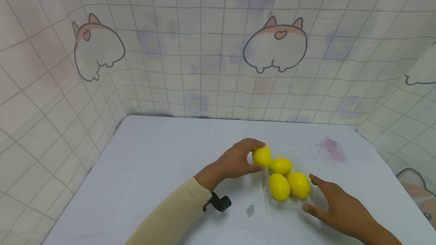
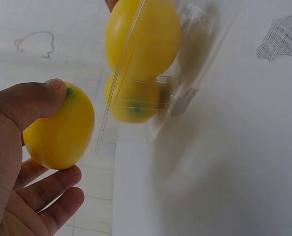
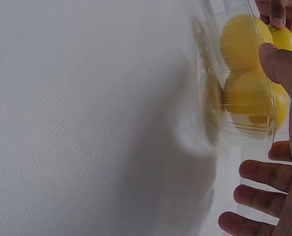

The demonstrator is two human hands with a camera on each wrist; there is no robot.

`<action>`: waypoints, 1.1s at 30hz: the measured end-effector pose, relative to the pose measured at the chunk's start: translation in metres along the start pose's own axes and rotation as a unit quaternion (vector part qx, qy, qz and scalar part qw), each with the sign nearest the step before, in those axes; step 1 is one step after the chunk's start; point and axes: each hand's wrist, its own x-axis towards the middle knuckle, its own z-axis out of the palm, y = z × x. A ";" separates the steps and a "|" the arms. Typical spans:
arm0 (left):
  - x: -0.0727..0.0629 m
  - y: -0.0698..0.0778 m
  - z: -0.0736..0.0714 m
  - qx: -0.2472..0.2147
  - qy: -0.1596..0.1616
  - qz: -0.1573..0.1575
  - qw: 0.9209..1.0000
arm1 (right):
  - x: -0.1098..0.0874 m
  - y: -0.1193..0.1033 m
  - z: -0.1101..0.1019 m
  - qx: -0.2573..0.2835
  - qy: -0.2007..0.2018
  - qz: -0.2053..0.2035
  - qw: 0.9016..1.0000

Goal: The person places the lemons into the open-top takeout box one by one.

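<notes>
My left hand (image 1: 236, 160) pinches a yellow lemon (image 1: 261, 156) between thumb and fingers, at the far left corner of a clear plastic container (image 3: 244, 129). In the left wrist view this lemon (image 2: 62, 130) has a small green stem end and is held apart from the container's wall. Three more lemons sit in the container: one at the back (image 1: 281, 166), one at front left (image 1: 279, 187) and one at front right (image 1: 299, 184). Beside the container's right side is my right hand (image 1: 344, 209), with its fingers spread and nothing in its grasp.
A white table (image 1: 153, 169) lies under everything. Grey mesh-like patch (image 1: 250, 211) shows in front of the container, and a pinkish smudge (image 1: 332, 149) marks the surface at the back right. Grid-patterned curtains (image 1: 211, 48) rise behind and at both sides.
</notes>
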 end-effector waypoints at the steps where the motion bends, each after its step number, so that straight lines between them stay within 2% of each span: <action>1: 0.001 0.001 0.001 -0.001 0.000 0.000 1.000 | 0.000 0.000 0.000 0.001 0.001 0.000 1.000; 17: 0.012 0.003 0.015 0.008 -0.008 0.006 1.000 | 0.000 0.000 -0.001 -0.003 -0.002 0.000 1.000; 33: 0.020 0.011 0.025 0.040 -0.032 -0.024 0.998 | 0.000 0.000 -0.001 -0.001 0.001 0.000 1.000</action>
